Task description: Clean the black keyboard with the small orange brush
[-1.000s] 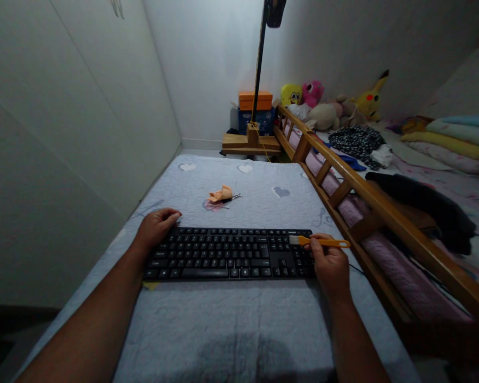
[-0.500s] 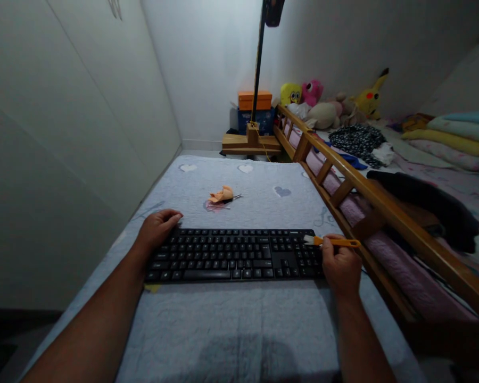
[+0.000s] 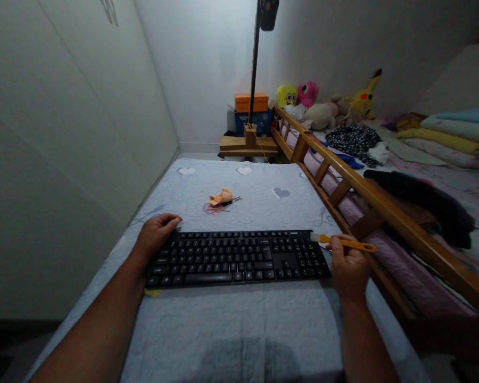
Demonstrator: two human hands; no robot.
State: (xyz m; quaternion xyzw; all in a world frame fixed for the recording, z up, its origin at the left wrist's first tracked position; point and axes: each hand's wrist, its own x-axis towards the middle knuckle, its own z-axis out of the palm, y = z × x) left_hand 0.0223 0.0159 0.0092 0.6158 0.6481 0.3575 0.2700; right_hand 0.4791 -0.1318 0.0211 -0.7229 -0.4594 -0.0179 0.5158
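A black keyboard [image 3: 227, 258] lies flat across the cloth-covered surface. At its upper left end, my left hand [image 3: 157, 231] is closed against the edge, steadying it; the undersides of those fingers are hidden. My right hand [image 3: 349, 268] pinches the orange handle of a small brush [image 3: 353, 244] just off the keyboard's right end. The pale bristles point left, at the keyboard's upper right corner; whether they touch it I cannot tell. Beyond the keyboard lie a crumpled orange cloth [image 3: 221, 197] and thin metal tools [image 3: 237, 199] beside it.
A wooden bed rail [image 3: 345, 173] runs along the right side, close to my right hand. Behind it are clothes and plush toys [image 3: 319, 114]. A black pole on a wooden base [image 3: 247, 144] stands at the far end, near an orange box [image 3: 251, 102]. White cabinet doors [image 3: 64, 133] flank the left.
My right hand has moved right with the brush, so the bristles have gone from over the number keys to the keyboard's upper right corner. My left hand stays at the left end.
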